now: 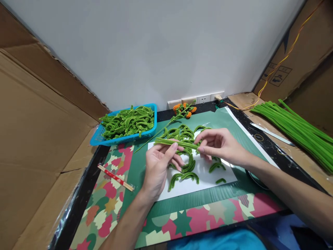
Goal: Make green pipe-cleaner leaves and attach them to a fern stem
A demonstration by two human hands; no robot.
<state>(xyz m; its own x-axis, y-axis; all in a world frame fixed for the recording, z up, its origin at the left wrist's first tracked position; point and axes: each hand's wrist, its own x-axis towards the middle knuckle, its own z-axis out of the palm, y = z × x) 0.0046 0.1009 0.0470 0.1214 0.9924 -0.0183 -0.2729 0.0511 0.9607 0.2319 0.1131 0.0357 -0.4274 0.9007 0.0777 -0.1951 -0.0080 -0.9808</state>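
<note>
Between my two hands stretches a short bundle of green pipe cleaners, held nearly level above a white sheet. My left hand grips its left part, thumb on top and fingers underneath. At its right end, my right hand pinches the tip with thumb and fingers. Below lie several curved green pipe cleaner pieces on the sheet, partly hidden by my hands. A small piece rests near the sheet's right edge.
A blue basket heaped with bent green pieces stands back left. Beyond the sheet lies an orange-and-green pipe cleaner flower stem. Paper-wrapped chopsticks are at left; long green pipe cleaners and a white strip at right. Cardboard walls the left side.
</note>
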